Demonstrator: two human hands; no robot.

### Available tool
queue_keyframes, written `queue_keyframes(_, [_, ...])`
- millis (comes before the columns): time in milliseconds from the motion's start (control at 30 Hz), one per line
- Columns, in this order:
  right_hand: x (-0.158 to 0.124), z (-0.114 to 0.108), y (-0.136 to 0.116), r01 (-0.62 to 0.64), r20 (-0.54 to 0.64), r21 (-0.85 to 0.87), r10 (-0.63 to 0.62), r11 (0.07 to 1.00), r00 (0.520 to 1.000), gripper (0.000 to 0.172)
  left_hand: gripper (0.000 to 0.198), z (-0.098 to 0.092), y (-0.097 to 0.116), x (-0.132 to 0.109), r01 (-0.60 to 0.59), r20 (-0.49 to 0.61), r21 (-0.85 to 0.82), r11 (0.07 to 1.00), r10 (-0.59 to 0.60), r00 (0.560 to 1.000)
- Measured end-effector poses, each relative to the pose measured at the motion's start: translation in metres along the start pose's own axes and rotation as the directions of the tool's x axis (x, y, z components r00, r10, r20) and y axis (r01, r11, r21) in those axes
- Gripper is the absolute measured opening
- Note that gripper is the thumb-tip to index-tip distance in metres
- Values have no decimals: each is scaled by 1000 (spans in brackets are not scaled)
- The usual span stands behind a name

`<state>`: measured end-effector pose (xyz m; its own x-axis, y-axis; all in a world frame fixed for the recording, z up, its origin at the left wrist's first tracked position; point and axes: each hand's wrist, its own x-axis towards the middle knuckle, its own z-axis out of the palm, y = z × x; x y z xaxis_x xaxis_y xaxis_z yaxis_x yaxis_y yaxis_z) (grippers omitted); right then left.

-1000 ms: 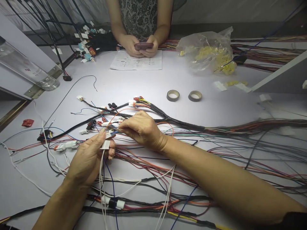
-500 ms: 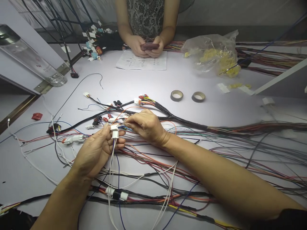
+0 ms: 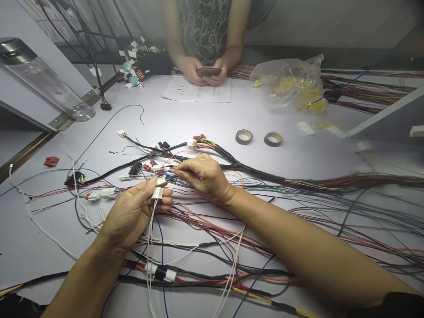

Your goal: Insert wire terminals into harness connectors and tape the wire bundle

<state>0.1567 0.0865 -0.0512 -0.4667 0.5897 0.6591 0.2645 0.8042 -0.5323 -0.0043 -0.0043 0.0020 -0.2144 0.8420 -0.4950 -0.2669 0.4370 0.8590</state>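
Note:
My left hand [image 3: 130,212] is closed on a white connector housing [image 3: 161,180] between thumb and fingers. Just below it, a second white connector [image 3: 157,193] rests against the fingers, with white and blue wires [image 3: 151,229] hanging down from it. To the right, my right hand [image 3: 205,176] pinches thumb and forefinger together beside the housing; what sits in the pinch is too small to name. Thin blue and other coloured wires pass below that hand. Behind both hands runs a black-taped wire harness [image 3: 258,173] with several small connectors at its left end.
Two tape rolls [image 3: 244,137] lie beyond the harness. A clear bag of yellow parts [image 3: 291,86] stands at the back right. Opposite, another person's hands [image 3: 207,75] hold a phone over a printed sheet [image 3: 185,92]. A glass bottle [image 3: 49,81] leans at the left, above a red connector [image 3: 51,161].
The two white connectors in my left hand, close together before, now show a gap and the lower one is tilted. My right hand stays pinched in nearly the same place. The view has shifted slightly.

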Motion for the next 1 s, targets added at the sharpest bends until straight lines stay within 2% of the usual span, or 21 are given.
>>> queue_keyframes(133, [0,-2,-1,15,13,4,-15,1000,1000,22,23,2,-1,1,-6,7,-7,1000,6,1000])
queue_keyframes(333, [0,-4,-1,52,-54,39,-50,998,997,20,19,3,-1,5,-32,31,-57,998,34,999])
queue_keyframes(433, [1,-5,-1,52,-35,34,-51,998,998,20,19,3,-1,6,-35,26,-63,997,37,999])
queue_keyframes(733, [1,-4,0,50,-30,60,-48,997,998,22,21,2,-2,6,-4,-4,19,1000,5,1000])
queue_keyframes(1000, [1,-4,2,68,-69,64,-64,996,996,21,12,3,1,2,46,-10,68,997,-45,999])
